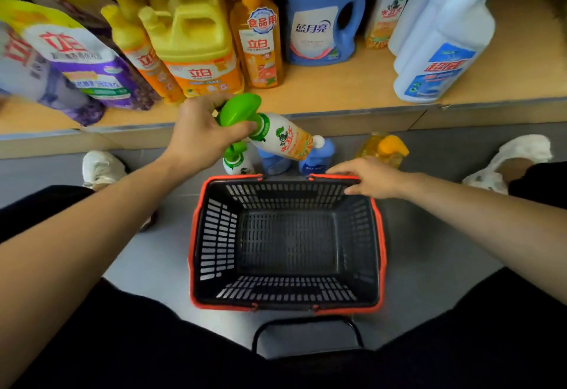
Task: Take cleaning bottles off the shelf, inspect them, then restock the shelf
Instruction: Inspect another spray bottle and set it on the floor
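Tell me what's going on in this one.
A person faces a low shelf stocked with cleaning products. Their left hand holds a green-trigger spray bottle by its neck, tilted, just below the shelf edge. The right hand rests on the far rim of a black-and-red basket on the floor. A few more bottles stand on the floor beyond the basket.

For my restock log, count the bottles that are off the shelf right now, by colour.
White spray bottles with green triggers: 2, one held by the left hand, one on the floor
Blue plastic bottles on the floor: 2
Yellow bottle with orange cap, on the floor: 1
Total: 5
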`<state>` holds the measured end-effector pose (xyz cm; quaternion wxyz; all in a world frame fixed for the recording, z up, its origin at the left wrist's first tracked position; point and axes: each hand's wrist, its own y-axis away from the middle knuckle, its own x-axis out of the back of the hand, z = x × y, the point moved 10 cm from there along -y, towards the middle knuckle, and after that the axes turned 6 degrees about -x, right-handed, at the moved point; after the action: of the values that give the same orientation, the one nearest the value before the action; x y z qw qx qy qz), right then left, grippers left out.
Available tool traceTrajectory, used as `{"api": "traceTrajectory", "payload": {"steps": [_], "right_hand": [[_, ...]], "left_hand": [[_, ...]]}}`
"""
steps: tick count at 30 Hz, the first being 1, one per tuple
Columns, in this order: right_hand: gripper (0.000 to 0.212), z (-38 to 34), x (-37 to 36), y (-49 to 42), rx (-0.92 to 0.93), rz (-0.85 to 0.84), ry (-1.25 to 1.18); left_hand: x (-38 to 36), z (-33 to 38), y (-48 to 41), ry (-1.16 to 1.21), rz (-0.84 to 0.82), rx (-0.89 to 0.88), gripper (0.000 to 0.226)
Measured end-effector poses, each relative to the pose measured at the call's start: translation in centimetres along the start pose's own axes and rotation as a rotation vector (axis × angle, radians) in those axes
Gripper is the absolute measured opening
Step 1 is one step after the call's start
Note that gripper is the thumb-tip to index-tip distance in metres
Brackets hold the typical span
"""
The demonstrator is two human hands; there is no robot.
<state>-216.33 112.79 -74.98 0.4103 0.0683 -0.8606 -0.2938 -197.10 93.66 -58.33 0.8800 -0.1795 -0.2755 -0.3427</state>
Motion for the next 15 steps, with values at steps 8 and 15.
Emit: {"api": "traceTrajectory", "payload": {"steps": [8, 15], "right_hand": [[0.055, -0.8, -0.7, 0.3, 0.127, -0.038, 0.061], [0.055, -2.9, -2.2, 0.9, 0.233, -0.059, 0.244]], "left_hand": [[-3.0, -0.4, -1.7, -0.170, -0.164, -0.108, 0.033], [-8.5, -2.7, -0.4, -0.313, -0.398, -0.137, 0.042]]}}
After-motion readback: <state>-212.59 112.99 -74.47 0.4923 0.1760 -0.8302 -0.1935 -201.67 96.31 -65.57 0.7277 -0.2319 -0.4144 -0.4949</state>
